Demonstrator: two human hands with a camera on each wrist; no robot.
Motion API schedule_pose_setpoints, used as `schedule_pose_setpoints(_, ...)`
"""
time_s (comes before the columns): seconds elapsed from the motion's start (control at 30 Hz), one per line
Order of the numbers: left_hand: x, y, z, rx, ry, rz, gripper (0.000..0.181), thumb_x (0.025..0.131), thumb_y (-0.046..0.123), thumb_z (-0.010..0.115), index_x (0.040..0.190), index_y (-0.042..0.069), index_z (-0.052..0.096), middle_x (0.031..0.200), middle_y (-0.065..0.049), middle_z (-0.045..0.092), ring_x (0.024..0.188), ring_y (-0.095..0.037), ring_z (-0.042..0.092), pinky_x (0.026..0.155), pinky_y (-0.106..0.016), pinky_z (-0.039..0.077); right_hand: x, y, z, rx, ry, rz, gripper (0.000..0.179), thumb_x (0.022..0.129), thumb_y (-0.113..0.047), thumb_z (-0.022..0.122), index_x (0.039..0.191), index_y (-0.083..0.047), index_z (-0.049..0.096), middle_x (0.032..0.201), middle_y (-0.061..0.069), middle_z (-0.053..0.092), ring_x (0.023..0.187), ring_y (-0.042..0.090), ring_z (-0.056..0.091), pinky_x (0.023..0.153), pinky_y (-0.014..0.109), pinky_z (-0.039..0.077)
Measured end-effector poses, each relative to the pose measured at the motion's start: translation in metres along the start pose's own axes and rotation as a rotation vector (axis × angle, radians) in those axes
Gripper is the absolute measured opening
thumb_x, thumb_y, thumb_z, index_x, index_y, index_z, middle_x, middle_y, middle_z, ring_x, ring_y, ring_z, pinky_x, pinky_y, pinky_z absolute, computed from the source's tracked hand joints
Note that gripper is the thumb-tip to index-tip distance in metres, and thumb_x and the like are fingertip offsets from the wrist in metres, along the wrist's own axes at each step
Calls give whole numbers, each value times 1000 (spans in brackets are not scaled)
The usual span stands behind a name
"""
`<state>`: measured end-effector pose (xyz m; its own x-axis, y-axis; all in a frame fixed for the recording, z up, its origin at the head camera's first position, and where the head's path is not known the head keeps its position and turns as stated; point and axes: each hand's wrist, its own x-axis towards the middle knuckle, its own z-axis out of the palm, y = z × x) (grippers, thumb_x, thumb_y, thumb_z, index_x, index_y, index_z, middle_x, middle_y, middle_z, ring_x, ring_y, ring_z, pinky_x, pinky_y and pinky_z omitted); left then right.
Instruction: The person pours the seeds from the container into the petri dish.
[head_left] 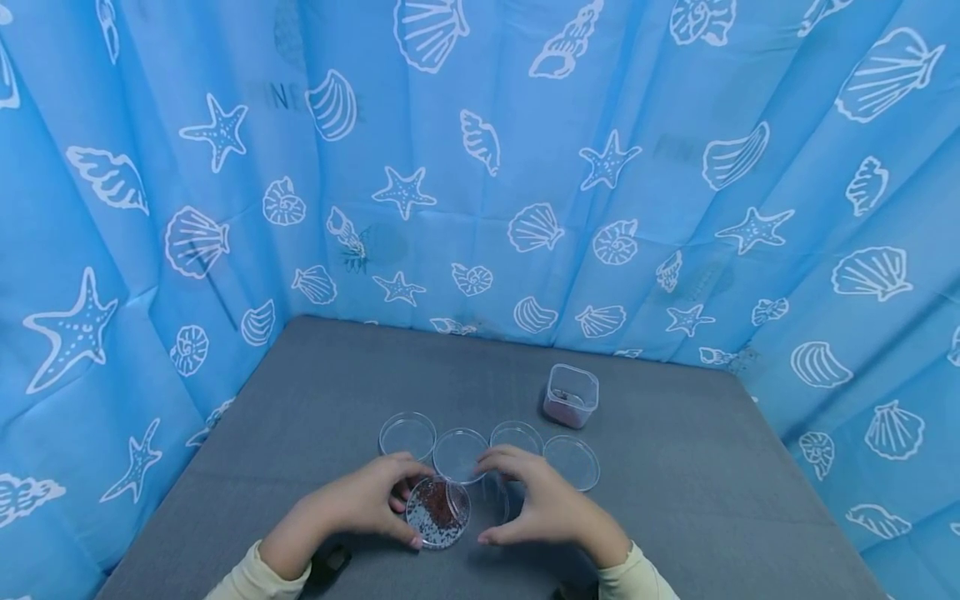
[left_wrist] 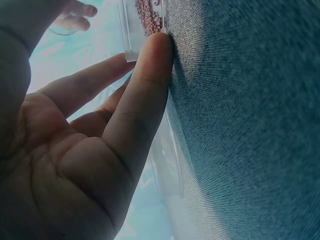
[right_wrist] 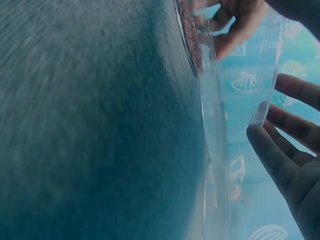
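Note:
A round clear petri dish (head_left: 438, 525) with reddish-brown granules sits on the table in front of the person. My left hand (head_left: 375, 500) holds it from the left, thumb near its front edge and fingers at the far side. In the left wrist view, the thumb (left_wrist: 150, 65) presses the dish's wall (left_wrist: 129, 35) down at the cloth. My right hand (head_left: 536, 500) pinches a clear petri dish lid (right_wrist: 267, 65) by its rim, raised off the table just right of the filled dish. In the head view the lid (head_left: 495, 500) partly overlaps that dish.
Several clear petri dish pieces stand in a row behind the hands, among them one at the left (head_left: 407, 435) and one at the right (head_left: 572, 462). Farther back is a square clear plastic tub (head_left: 572, 396) with reddish contents. A blue shell-print curtain (head_left: 480, 208) encloses the grey table (head_left: 337, 375).

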<state>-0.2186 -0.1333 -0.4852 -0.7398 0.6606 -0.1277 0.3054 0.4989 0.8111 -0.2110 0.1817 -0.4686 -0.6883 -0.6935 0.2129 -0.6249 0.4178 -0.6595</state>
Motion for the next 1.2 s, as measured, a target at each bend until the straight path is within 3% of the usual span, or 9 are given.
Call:
schedule_pose_setpoints(0.1,0,-1,-1,-1,-4,1,80,76,31,99,145,13,63,115,-2,60,97,-11,60,79,-21,60,5,-3,4,-72,-20,-1,66,75,-43,97,129,-17,71,138,5,65,122,15,62,99,36,59)
schedule_pose_setpoints(0.27,1,-2,-1,-6,-13,-10,78,76,31,98,145,15,64,114,-1,60,97,-10,61,79,-21,60,11,-6,11,-90,-85,42,58,76,-44,97,126,-22,76,138,1,63,125,13,59,106,38,56)
schedule_pose_setpoints(0.53,0,-3,-1,-9,-14,-8,77,77,31,98,145,14,64,115,0,60,97,-11,62,80,-21,59,20,-8,19,-137,-155,35,56,78,-48,94,126,-23,78,141,1,62,130,16,58,111,37,54)
schedule_pose_setpoints(0.97,-1,1,-2,-65,-23,-19,76,77,21,97,144,9,62,118,-4,60,98,-14,61,79,-21,60,33,-12,21,-185,-183,10,57,81,-46,93,129,-21,78,141,3,62,130,19,60,109,37,54)
schedule_pose_setpoints(1.2,-2,1,-3,-73,-16,-26,85,78,21,97,150,8,55,120,-5,59,100,-14,59,80,-23,59,37,-15,25,-208,-195,2,55,82,-49,92,129,-23,77,144,3,61,130,16,59,107,35,55)
